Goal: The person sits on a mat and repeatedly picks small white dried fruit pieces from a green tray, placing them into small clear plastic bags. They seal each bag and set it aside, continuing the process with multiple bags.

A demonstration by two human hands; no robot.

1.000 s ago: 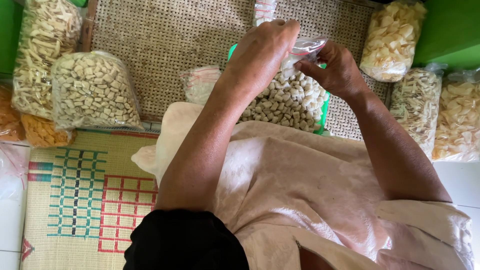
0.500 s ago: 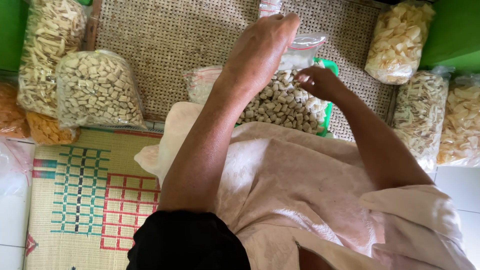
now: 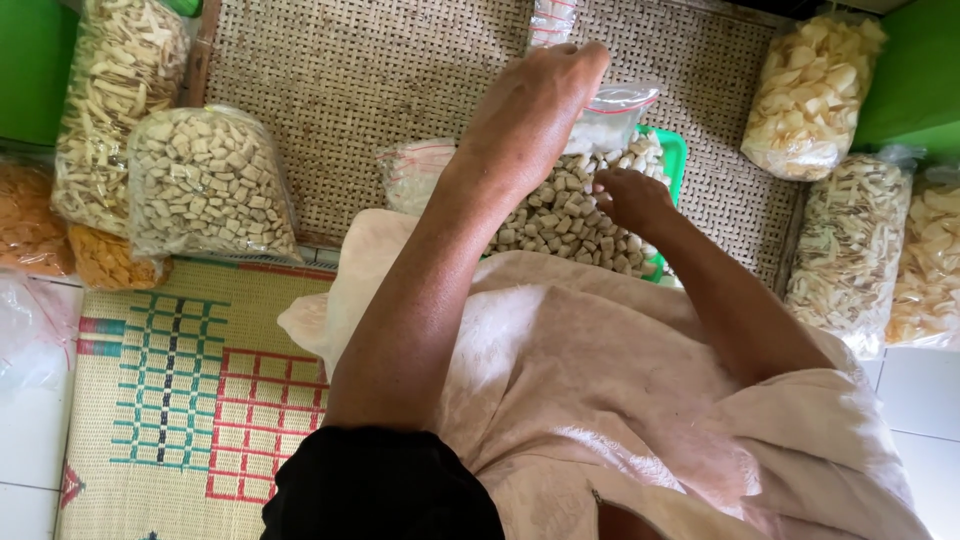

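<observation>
Clear plastic crinkles under the left hand [image 3: 530, 115], whose fingers are closed on the rim of a small clear bag [image 3: 612, 112] held open above a green basket [image 3: 672, 150]. The right hand [image 3: 630, 197] rests palm down in the pale cube-shaped snacks [image 3: 560, 215] heaped in that basket, fingers curled loosely among them; whether it has any pinched cannot be told. The basket stands near the middle of a woven rattan mat [image 3: 370, 70], just beyond the person's lap. Filled snack bags line both side edges of the mat: cubes [image 3: 205, 185] and strips [image 3: 115, 85] to the left, chips [image 3: 812, 95] to the right. A patterned straw mat [image 3: 180, 390] lies below left, bare weave open between the rows.
</observation>
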